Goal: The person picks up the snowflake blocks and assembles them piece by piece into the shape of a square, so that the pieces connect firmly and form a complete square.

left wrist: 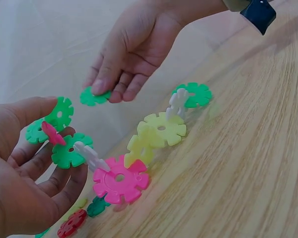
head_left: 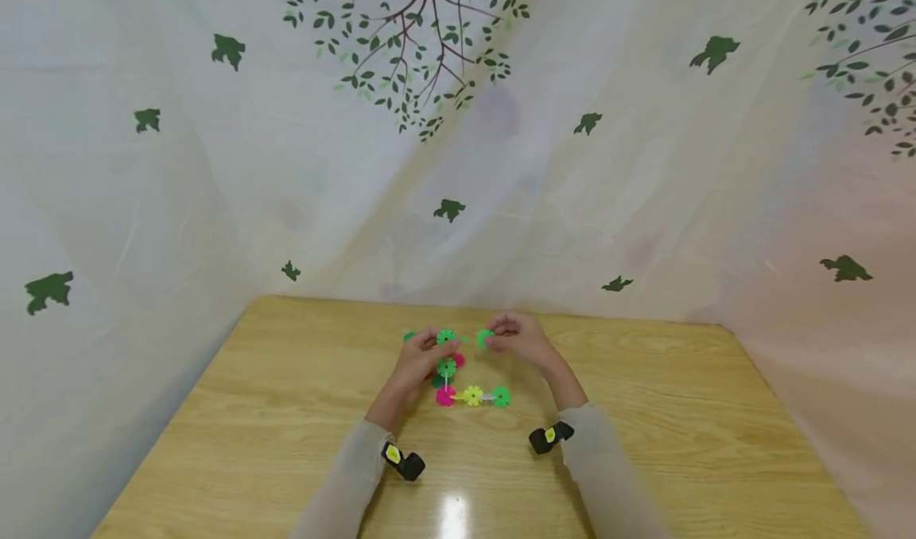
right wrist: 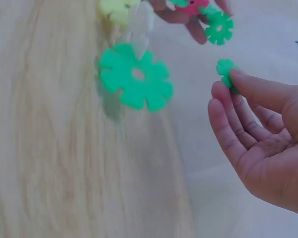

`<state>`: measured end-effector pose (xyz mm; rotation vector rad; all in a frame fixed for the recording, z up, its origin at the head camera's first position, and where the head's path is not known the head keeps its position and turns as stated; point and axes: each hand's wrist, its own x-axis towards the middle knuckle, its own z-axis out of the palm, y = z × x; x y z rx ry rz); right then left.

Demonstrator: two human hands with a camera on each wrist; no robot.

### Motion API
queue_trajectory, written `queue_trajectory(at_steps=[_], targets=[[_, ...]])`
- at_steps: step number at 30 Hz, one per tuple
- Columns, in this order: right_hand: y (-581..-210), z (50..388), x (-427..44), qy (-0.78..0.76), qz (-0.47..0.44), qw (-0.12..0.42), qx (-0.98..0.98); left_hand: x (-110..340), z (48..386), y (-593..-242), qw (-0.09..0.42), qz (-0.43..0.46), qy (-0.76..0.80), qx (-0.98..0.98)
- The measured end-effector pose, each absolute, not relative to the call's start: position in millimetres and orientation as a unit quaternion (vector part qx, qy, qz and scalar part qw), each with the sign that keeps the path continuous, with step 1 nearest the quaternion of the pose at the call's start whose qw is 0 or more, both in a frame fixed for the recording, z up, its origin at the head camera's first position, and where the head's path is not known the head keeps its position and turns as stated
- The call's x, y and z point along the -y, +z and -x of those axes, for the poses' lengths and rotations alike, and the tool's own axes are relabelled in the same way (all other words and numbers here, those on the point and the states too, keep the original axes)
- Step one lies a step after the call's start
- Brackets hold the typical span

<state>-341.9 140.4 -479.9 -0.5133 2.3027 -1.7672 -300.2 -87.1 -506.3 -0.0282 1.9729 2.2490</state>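
Note:
The left hand (head_left: 417, 364) (left wrist: 25, 173) holds one end of a chain of notched plastic discs, its thumb on a green disc (left wrist: 60, 113). From there the chain runs through a pink disc (left wrist: 121, 180) and a yellow disc (left wrist: 162, 128) (head_left: 473, 396) to a green end disc (right wrist: 137, 77) (head_left: 501, 397), with white discs (left wrist: 91, 156) set crosswise between. The right hand (head_left: 525, 340) (right wrist: 268, 134) pinches a separate green disc (left wrist: 94, 96) (right wrist: 226, 71) between thumb and fingers, a short gap from the held end.
Beneath the left hand lie more discs, among them a red one (left wrist: 72, 223) and a dark green one (left wrist: 98, 206). The wooden table (head_left: 286, 412) reaches a pale cloth backdrop (head_left: 343, 189) printed with leaves and birds.

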Motion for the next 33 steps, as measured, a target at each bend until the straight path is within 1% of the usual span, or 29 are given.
queue_trajectory(at_steps=[5,23,33], targets=[[-474.4,333.6,-136.7,-0.629,0.169,0.077,-0.754,86.9,301.0,-506.4,0.071,0.013,0.748,-0.660],[-482.7,329.4,-125.3,-0.655,0.147,0.066,-0.738,83.8,299.2,-502.8,0.064,0.029,0.745,-0.664],[-478.7,326.5,-126.0,-0.654,0.146,0.063,-0.740,86.1,298.3,-501.1,0.072,0.013,0.737,-0.672]])
